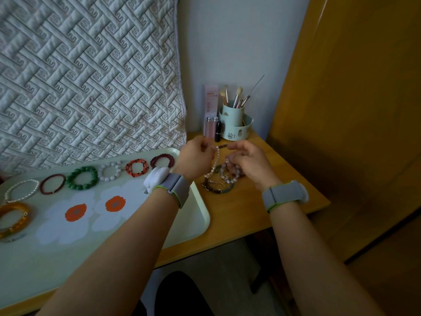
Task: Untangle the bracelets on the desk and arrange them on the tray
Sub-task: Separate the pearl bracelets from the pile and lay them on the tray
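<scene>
A tangle of bracelets (219,181) lies on the wooden desk (250,215), just right of the pale green flowered tray (200,222). My left hand (197,157) and my right hand (249,161) are raised over the tangle, both pinching a pearl bracelet (216,164) that hangs down into the pile. A short dark beaded stretch (222,146) spans between my fingertips. Several bracelets sit in a row along the tray's far side: pearl (21,190), dark red (52,184), green (82,178), white (111,171), orange-black (137,168), maroon (162,160). An amber bangle (13,218) lies at the left.
A mint brush holder (234,124) with makeup brushes, lipsticks (213,130) and a pink box (210,101) stand at the desk's back corner. A quilted cover (86,76) hangs behind the tray. A wooden door (355,110) closes off the right. The desk edge runs near my right wrist.
</scene>
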{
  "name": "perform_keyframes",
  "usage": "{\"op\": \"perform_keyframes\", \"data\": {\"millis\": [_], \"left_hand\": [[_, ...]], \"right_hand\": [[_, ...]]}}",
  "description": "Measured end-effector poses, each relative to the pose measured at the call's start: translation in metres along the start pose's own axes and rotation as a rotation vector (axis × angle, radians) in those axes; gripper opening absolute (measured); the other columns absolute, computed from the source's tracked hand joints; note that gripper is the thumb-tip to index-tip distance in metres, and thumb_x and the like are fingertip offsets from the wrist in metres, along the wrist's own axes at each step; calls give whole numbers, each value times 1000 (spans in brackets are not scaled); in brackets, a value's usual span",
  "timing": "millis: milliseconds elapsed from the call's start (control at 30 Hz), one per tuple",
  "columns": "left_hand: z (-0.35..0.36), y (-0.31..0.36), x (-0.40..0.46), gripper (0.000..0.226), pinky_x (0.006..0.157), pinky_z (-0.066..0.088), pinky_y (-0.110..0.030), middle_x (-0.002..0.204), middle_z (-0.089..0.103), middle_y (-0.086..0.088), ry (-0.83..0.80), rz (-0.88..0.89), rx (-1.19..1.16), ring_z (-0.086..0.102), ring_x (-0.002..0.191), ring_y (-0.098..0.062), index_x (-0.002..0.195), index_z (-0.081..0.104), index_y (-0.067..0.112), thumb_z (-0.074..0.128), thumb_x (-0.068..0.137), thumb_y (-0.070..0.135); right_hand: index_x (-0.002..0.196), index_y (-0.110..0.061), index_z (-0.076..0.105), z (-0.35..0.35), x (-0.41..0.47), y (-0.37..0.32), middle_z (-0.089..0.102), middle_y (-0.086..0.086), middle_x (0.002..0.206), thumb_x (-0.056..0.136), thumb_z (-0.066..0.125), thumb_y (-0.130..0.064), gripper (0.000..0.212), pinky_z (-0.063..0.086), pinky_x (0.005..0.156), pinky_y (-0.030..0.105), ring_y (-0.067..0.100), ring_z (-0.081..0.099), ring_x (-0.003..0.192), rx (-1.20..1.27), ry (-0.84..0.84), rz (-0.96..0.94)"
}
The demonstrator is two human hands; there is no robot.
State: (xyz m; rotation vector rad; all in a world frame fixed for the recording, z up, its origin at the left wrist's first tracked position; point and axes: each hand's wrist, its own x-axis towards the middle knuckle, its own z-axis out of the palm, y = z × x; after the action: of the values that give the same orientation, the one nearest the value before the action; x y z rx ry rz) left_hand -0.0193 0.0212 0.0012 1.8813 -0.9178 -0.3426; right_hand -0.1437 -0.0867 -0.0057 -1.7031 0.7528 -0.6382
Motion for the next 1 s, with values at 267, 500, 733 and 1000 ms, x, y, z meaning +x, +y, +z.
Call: {"op": "perform_keyframes", "data": {"millis": [267,500,733,1000], "left_hand": [[-6,3,-1,11,72,61,-52,86,72,-9,20,-20,-69,71,77,-32,91,63,18,58,95,28],[-6,7,1,16,68,61,-53,89,72,-19,45,-54,-151,69,69,-36,100,62,7,57,97,21],[-11,6,4,12,66,60,-56,81,69,-8,99,-73,-237,65,65,-24,98,63,11,57,96,22],[-12,11,4,9,61,62,-48,72,64,-5,145,-74,-347,64,60,-21,96,61,7,54,96,13]], "right_hand": [[106,-21,65,2,6,13,71,-6,100,92,53,1,29,52,72,25,10,67,88,-227,58,54],[94,-31,68,8,0,6,71,-7,103,91,59,-4,29,54,80,27,11,66,97,-262,19,-42],[94,-28,73,20,-10,0,71,-10,87,79,80,-23,17,51,70,24,10,68,83,-318,-141,-60],[104,-22,55,31,-14,6,68,-8,93,81,80,-19,33,49,71,22,8,64,86,-281,-134,-10]]}}
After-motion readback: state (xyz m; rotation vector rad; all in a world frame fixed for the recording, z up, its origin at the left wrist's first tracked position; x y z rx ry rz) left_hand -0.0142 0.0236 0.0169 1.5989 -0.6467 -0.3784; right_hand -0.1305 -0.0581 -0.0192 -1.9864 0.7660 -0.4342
